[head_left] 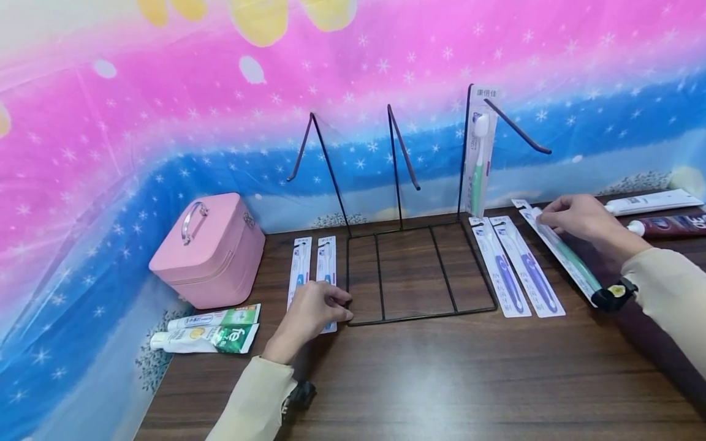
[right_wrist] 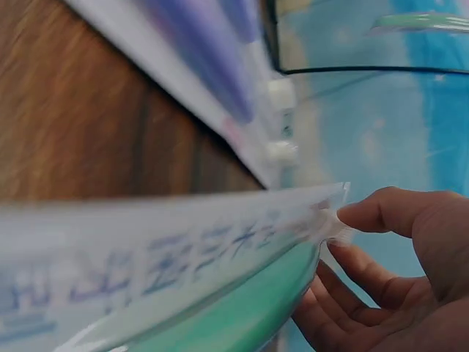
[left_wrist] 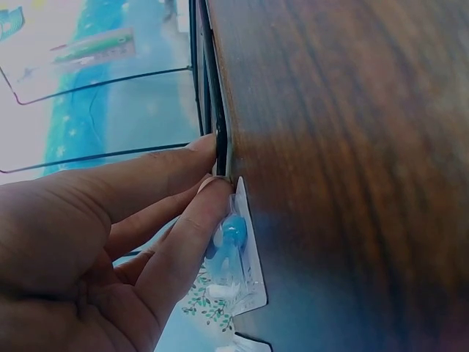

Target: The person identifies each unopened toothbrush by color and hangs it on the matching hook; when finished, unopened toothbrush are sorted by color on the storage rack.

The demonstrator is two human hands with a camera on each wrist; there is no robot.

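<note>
Green-and-white toothbrushes (head_left: 573,260), purple-and-white toothbrushes (head_left: 508,282), blue-and-white toothbrushes (head_left: 327,266), black wire rack (head_left: 380,275), pink case (head_left: 201,263) with silver handle (head_left: 187,222), brown wood-grained worktop (head_left: 430,380), pink-and-blue backdrop (head_left: 176,122) with white snowflakes (head_left: 383,65), cream sleeves (head_left: 254,395), green-and-white toothpaste tubes (head_left: 204,339), dark red tube (head_left: 667,225), mostly white tube (head_left: 653,202)

Hanging toothbrush pack (head_left: 481,153): headed 康倍佳. Green-and-white toothpaste tube (head_left: 204,339): white letters "fe" legible; maroon tube (head_left: 670,225): "3" and a second character, uncertain. Vertical characters on the green toothbrush pack (right_wrist: 183,279) are too blurred to certify.

Cream long sleeves (head_left: 255,395), black wrist devices (head_left: 605,300), the right one with a yellow spot (head_left: 616,291).
</note>
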